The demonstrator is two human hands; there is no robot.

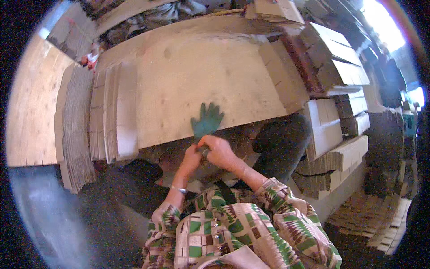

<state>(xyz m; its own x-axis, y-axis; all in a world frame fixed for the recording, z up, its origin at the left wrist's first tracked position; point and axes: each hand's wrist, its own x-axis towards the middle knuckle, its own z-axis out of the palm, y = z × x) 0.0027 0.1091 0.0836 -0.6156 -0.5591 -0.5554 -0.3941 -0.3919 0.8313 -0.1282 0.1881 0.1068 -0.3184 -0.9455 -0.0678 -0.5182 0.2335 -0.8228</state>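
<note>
A green work glove (208, 119) stretches away from me, its fingers spread over the near edge of a wooden board (188, 85). Both my bare hands are closed together at the glove's cuff end. My left hand (191, 158), with a bracelet on its wrist, grips from the left side. From the right, my right hand (219, 151) is wrapped round the same end, and its knuckles hide part of the cuff. A small greyish bit (205, 153) shows between the two hands; I cannot make out whether it belongs to the glove.
Stacks of flat cardboard (121, 110) stand along the board's left side. More cardboard piles (333, 121) rise on the right, some with white-topped sheets (349, 71). A dark rounded shape (284, 141) lies below the board's right corner. Cloth (165, 13) is heaped beyond the far edge.
</note>
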